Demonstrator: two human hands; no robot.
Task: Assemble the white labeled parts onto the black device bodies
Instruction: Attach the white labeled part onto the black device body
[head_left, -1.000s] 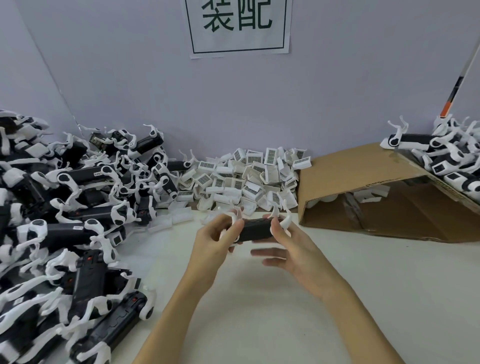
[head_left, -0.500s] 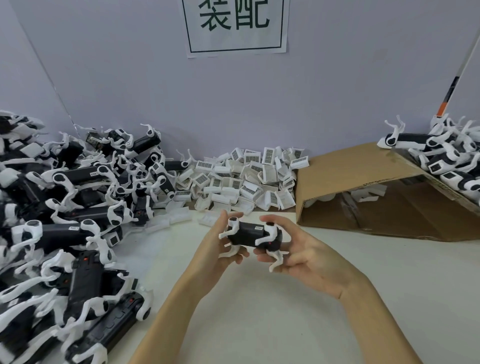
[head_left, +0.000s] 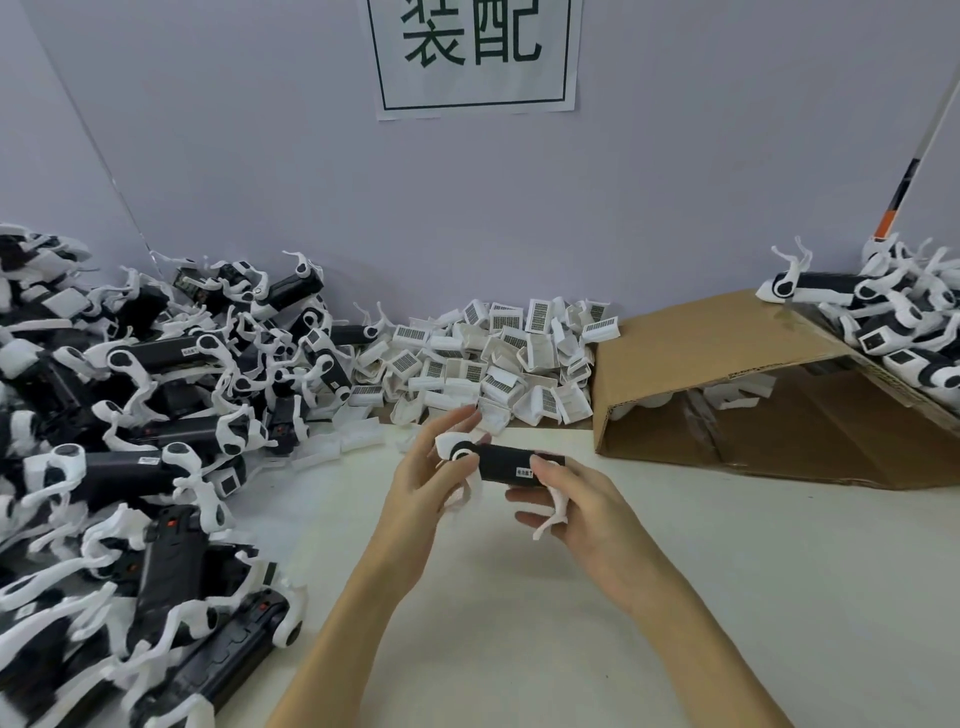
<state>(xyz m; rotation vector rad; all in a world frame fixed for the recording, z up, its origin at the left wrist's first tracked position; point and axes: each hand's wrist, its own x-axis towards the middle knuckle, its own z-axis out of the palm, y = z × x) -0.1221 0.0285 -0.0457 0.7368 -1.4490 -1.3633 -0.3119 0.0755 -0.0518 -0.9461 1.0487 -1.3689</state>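
Observation:
Between both hands, above the table, I hold one black device body (head_left: 503, 463) with white legs. It lies level, with a small label facing me. My left hand (head_left: 423, 480) grips its left end near the white round joint, fingers curled behind it. My right hand (head_left: 576, 501) grips the right end, thumb on top and a white leg sticking out between the fingers. A heap of white labeled parts (head_left: 498, 358) with barcode stickers lies against the wall behind my hands.
A large pile of black bodies with white legs (head_left: 130, 441) fills the left side of the white table (head_left: 727, 597). An open cardboard box (head_left: 753, 395) lies on its side at the right, with more black and white devices (head_left: 893, 327) stacked on it.
The device body has been turned in my hands, from legs splayed toward me to lying level with its label showing. Both hands shifted slightly right and kept their hold.

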